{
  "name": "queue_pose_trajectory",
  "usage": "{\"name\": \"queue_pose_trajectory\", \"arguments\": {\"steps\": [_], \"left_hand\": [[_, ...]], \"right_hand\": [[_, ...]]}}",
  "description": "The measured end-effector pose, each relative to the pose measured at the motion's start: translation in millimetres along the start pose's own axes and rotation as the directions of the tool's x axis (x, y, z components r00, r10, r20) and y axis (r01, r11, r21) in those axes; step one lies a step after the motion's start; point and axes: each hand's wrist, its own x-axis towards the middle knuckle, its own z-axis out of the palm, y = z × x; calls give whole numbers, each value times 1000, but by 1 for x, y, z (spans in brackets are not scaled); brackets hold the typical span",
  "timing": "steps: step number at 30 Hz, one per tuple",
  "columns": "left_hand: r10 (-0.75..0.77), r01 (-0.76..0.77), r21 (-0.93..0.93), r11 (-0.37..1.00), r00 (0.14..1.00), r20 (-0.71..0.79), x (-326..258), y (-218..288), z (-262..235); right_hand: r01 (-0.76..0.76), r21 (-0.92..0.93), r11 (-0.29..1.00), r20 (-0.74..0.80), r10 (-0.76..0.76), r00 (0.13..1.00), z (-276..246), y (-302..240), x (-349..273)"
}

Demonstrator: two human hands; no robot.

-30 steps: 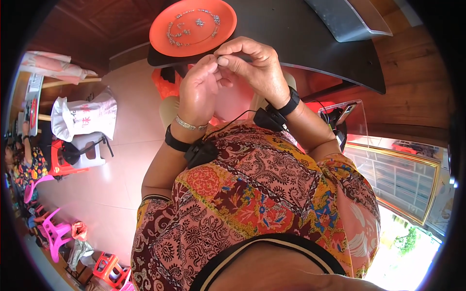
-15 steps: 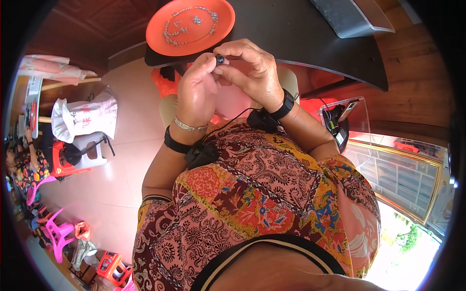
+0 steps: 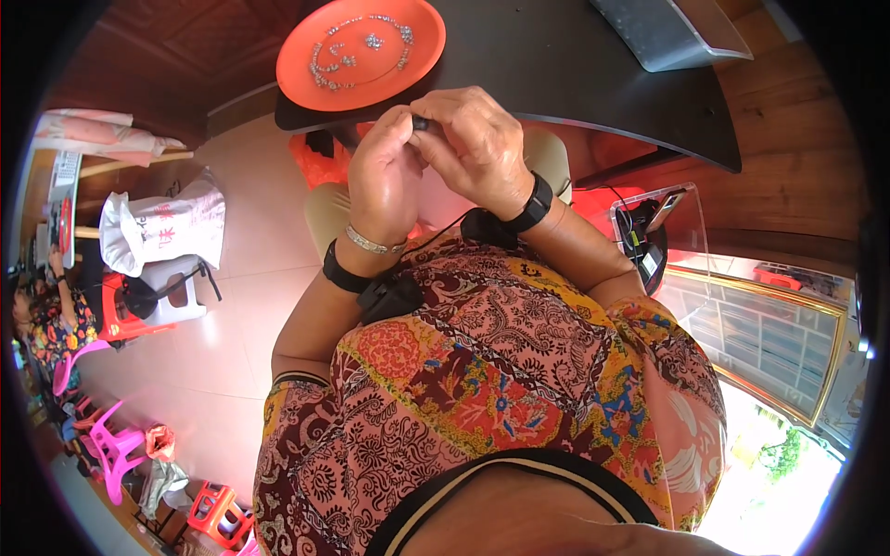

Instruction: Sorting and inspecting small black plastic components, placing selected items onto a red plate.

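Both my hands meet just in front of the table's edge. A small, dark, shiny piece (image 3: 421,122) sits between their fingertips, mostly covered; its kind cannot be made out. My left hand (image 3: 382,178) pinches it between thumb and fingers from the left. From the right, my right hand (image 3: 480,148) closes over it with thumb and curled fingers. Just beyond the hands, an orange-red plate (image 3: 371,91) lies on the black table (image 3: 519,56). Small silvery beads or stones (image 3: 374,42) rest on the plate, many laid in a rough ring.
A grey plastic bin (image 3: 654,42) stands at the table's far right. Right of me, a clear box (image 3: 700,227) holds black devices and cables. White sack (image 3: 162,227), pink stool (image 3: 113,448) and red stool (image 3: 219,512) are at left. Another person (image 3: 57,320) sits far left.
My right hand has rolled over and its fingers curl further round the dark piece, which shows less now. Both hands have come slightly lower in the picture.
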Motion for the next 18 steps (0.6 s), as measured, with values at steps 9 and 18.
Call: {"name": "queue_pose_trajectory", "arguments": {"steps": [9,18], "left_hand": [[19,-16,45,999,998,-63,-1,-14,-11],[-85,86,-26,996,996,40,-1,-19,-25]], "right_hand": [[74,-81,994,-3,-74,997,6,3,-11],[-15,-30,999,96,18,995,4,7,-15]]}}
